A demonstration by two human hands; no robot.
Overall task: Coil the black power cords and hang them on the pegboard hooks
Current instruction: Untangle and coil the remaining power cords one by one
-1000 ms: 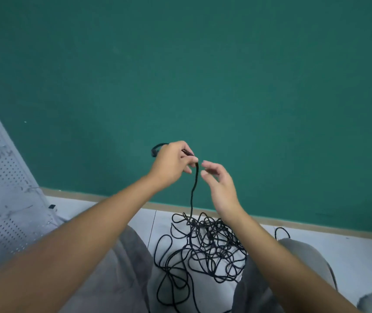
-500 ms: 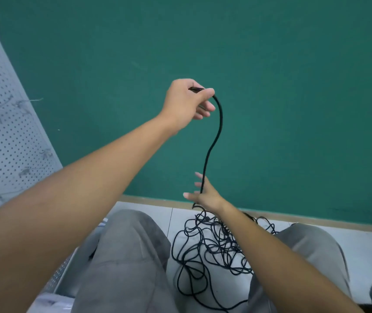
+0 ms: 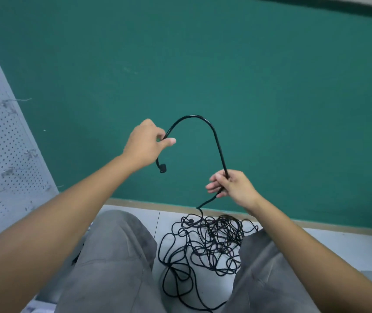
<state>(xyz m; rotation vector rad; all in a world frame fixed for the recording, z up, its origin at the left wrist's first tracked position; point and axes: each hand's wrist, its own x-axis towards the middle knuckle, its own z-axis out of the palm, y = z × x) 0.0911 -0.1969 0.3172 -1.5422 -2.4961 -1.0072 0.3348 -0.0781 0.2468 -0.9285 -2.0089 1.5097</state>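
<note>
A black power cord (image 3: 212,132) arches between my two hands in front of the green wall. My left hand (image 3: 145,146) pinches it near its end, and the plug (image 3: 163,168) dangles just below that hand. My right hand (image 3: 233,186) grips the cord lower and to the right. From there the cord drops to a tangled black pile (image 3: 207,240) on the white floor between my knees. The grey pegboard (image 3: 2,143) leans at the far left; I cannot make out its hooks clearly.
My grey-trousered legs (image 3: 112,263) frame the pile on both sides. A green wall (image 3: 271,98) with a tan baseboard (image 3: 316,224) stands straight ahead. White floor tiles run off to the right.
My left hand came down from high up, and the plug now hangs below it. My right hand rose off the pile and closed around the cord, forming an arch between the hands.
</note>
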